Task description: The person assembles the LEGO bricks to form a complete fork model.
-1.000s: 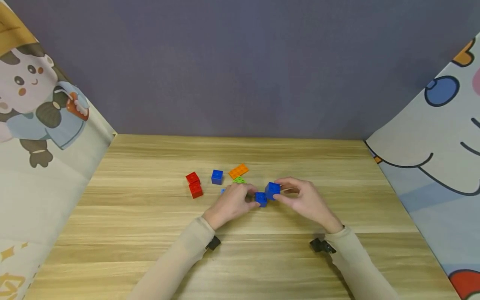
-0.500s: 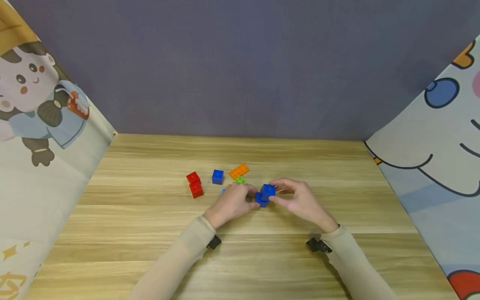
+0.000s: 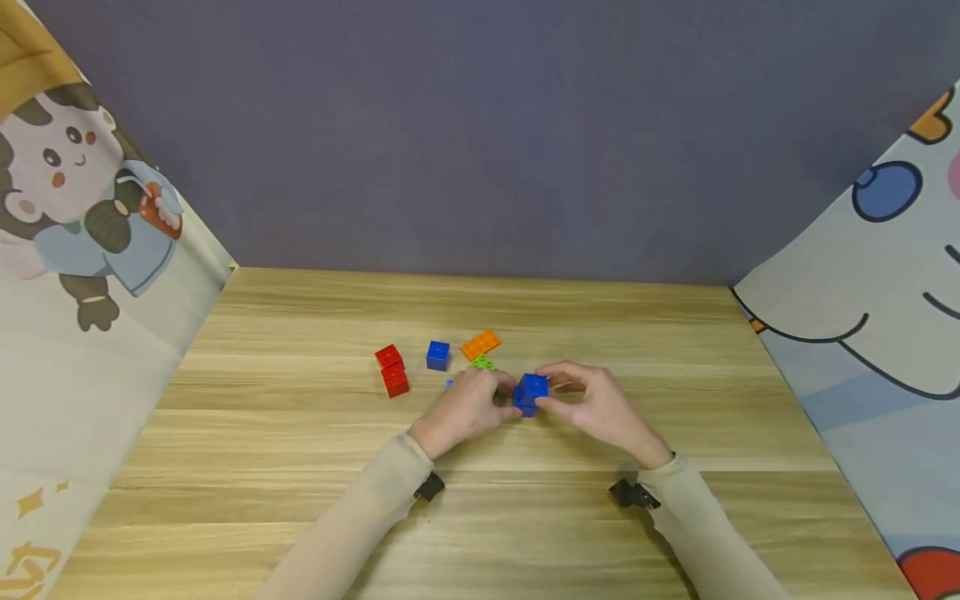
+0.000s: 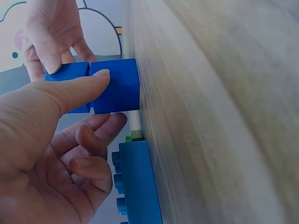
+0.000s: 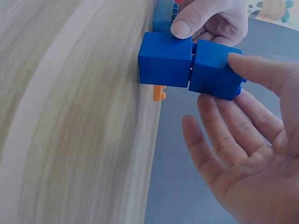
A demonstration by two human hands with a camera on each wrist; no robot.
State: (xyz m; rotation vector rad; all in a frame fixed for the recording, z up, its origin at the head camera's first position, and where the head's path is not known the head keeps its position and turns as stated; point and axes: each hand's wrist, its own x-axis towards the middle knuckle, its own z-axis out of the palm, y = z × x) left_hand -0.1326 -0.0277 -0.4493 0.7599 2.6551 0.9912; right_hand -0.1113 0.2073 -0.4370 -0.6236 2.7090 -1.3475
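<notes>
In the head view, my left hand [image 3: 467, 405] pinches a square blue building brick [image 4: 122, 91] that stands on the table. My right hand [image 3: 600, 410] grips a second blue brick [image 5: 214, 70] between thumb and fingers, right on top of the first. A narrow gap with studs shows between the two in the right wrist view, and the upper one sits slightly tilted. Beside my left hand lies a long lighter blue brick [image 4: 139, 184], mostly hidden by that hand in the head view.
Beyond my left hand lie a green brick [image 3: 483, 362], partly covered, and a flat orange brick [image 3: 480, 344]. A single blue brick [image 3: 438, 356] stands farther left, near two red bricks [image 3: 394, 382]. A grey partition [image 3: 480, 142] bounds the wooden table [image 3: 480, 517] at the back.
My right hand has moved left, bringing its blue brick from beside the lower one to above it and down onto it. My left hand has stayed in place.
</notes>
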